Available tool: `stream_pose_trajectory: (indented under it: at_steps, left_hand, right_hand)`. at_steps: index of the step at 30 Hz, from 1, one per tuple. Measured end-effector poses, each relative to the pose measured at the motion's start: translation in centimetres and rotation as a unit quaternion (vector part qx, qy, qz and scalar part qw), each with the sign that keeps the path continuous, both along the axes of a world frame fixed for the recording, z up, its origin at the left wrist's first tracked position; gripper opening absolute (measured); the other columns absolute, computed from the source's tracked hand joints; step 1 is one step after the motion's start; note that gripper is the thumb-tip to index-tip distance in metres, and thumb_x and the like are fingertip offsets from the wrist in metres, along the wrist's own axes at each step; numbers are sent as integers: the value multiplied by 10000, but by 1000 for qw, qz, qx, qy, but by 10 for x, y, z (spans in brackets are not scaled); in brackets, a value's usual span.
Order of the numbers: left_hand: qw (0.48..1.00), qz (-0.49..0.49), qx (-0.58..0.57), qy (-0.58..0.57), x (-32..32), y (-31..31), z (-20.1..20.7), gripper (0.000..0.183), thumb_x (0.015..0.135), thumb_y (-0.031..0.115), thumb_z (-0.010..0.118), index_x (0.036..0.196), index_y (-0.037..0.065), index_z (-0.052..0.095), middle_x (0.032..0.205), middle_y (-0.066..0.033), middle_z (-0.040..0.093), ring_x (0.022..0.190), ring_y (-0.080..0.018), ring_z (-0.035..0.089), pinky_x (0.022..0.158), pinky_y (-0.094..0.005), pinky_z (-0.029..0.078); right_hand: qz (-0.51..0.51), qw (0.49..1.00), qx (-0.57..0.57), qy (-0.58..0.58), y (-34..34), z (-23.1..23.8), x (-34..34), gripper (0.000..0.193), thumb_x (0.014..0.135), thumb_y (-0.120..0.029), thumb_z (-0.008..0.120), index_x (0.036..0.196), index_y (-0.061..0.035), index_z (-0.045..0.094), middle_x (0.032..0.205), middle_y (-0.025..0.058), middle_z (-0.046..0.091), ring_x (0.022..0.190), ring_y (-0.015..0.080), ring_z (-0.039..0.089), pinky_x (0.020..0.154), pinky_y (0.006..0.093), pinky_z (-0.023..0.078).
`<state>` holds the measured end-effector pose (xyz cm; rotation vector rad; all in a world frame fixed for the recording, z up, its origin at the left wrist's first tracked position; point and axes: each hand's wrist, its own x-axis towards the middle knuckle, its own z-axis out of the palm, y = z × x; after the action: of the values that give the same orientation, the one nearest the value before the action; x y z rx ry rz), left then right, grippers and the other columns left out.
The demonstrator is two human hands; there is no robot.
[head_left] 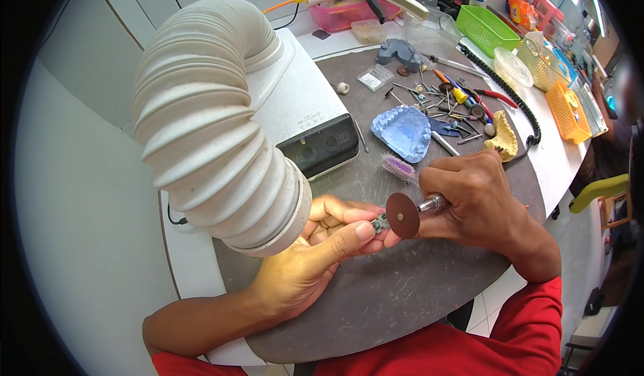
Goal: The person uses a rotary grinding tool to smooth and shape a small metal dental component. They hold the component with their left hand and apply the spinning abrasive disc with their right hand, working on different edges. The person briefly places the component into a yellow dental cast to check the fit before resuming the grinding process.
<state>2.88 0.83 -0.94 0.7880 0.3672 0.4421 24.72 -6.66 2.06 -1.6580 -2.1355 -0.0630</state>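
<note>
Between thumb and fingers, my left hand pinches a small grey metal dental piece, partly covered by the fingertips. My right hand is wrapped round a rotary handpiece with a metal nose. On its tip sits a thin brown cutting disc, right beside the grey piece; whether the two touch I cannot tell. The fingers of both hands meet just below the disc. Above my left wrist opens the mouth of a white ribbed suction hose.
A blue dental cast, a purple-bristled brush and a yellow cast lie beyond my hands. Several burs and tools are scattered behind. The hose rises from a white box at left. Green and orange baskets stand far right.
</note>
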Motion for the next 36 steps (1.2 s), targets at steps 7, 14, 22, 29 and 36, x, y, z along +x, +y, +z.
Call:
stream_pose_trajectory:
  at_steps: [7, 14, 22, 29, 36]
  left_hand:
    - [1000, -7, -2, -4, 1, 1, -1, 118, 957, 62, 573, 1065, 46, 616, 1139, -122, 623, 922, -150, 574, 844, -312, 458]
    - [1000, -7, -5, 1, 0, 1, 1, 111, 959, 69, 574, 1058, 46, 619, 1137, -124, 625, 917, -151, 571, 841, -310, 454]
    - [1000, -10, -7, -6, 1, 2, -2, 119, 957, 76, 579, 1067, 56, 623, 1130, -131, 626, 942, -159, 577, 841, -304, 450]
    - [1000, -10, -6, -10, 0, 1, -1, 120, 957, 80, 582, 1067, 57, 623, 1105, -132, 624, 937, -166, 579, 835, -300, 460]
    - [1000, -14, -5, -10, 0, 2, -2, 121, 956, 78, 582, 1067, 60, 625, 1109, -139, 620, 942, -173, 578, 839, -299, 464]
  right_hand:
    - [1, 1000, 2, -5, -1, 1, 0, 532, 729, -517, 768, 554, -74, 530, 525, 39, 538, 444, 218, 576, 406, 356, 416]
    - [0, 1000, 5, -4, -1, 1, 0, 526, 729, -513, 770, 555, -76, 533, 531, 38, 542, 444, 215, 577, 408, 356, 416]
    - [-1, 1000, 3, -12, -1, 0, 0, 533, 721, -517, 774, 555, -72, 532, 527, 38, 533, 441, 215, 570, 404, 357, 409]
    - [-2, 1000, 6, -6, -1, 0, 0, 554, 718, -541, 769, 554, -72, 523, 523, 41, 516, 434, 215, 559, 403, 356, 408]
    - [-4, 1000, 2, -7, -1, 0, -1, 559, 721, -542, 765, 552, -71, 517, 522, 40, 513, 433, 216, 556, 403, 357, 406]
